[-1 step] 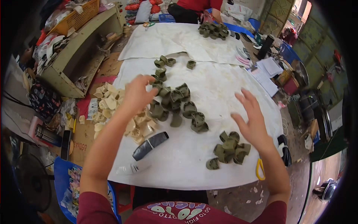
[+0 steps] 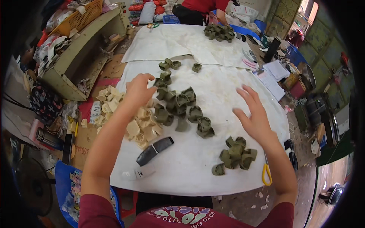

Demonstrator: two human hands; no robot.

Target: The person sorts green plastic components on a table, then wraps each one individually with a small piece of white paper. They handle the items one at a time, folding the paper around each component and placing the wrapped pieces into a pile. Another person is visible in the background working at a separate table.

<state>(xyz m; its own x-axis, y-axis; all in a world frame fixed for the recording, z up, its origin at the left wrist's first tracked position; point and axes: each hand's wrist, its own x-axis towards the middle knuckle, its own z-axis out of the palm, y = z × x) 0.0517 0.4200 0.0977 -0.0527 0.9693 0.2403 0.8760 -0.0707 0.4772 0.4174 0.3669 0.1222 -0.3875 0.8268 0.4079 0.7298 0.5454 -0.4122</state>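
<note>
My left hand point(image 2: 139, 90) hovers at the left edge of a pile of olive-green curled pieces point(image 2: 175, 102), small and cup-like. Its fingers are bent, with a gap between thumb and forefinger and nothing visible in it. Under and beside my left forearm lies a heap of cream curled pieces point(image 2: 142, 127). My right hand point(image 2: 254, 116) is held above the white cloth point(image 2: 224, 91), fingers spread, holding nothing. Just below it, nearer me, sits a smaller cluster of olive-green pieces point(image 2: 236, 152). What the pieces are I cannot tell.
A dark strip-like bundle point(image 2: 155, 151) and a clear plastic wrapper point(image 2: 138, 173) lie near the front left. Yellow-handled scissors point(image 2: 267, 174) rest by my right forearm. Across the table, a person in red point(image 2: 203, 5) sits near another green pile point(image 2: 219, 33). Papers point(image 2: 273, 78) lie at right.
My right hand has shifted slightly up and to the left. My left hand has moved very little. The piles look the same.
</note>
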